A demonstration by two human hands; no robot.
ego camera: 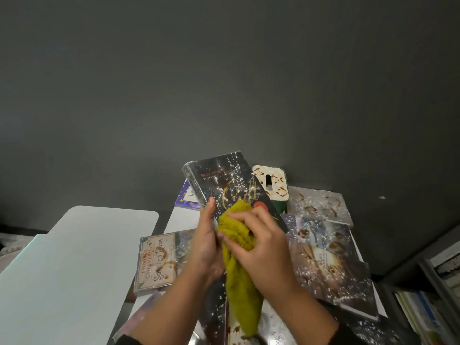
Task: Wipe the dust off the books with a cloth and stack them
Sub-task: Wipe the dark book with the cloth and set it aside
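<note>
Against dark wall, left hand grips tilted black book, seemingly spine leftward; right hand clutches cloth.

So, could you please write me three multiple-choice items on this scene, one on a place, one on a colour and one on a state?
1. Where does the tissue box stand?
A. Behind the raised dark book
B. On the white chair
C. On the bookshelf

2. What colour is the cloth?
A. Blue
B. Yellow-green
C. White

3. How is the dark book right now?
A. Flat in a stack
B. Held up, tilted
C. Open at the middle

Answers:
1 A, it shows past the book's far edge.
2 B, that colour shows under the right hand.
3 B, the left hand grips its edge above the table.
</note>
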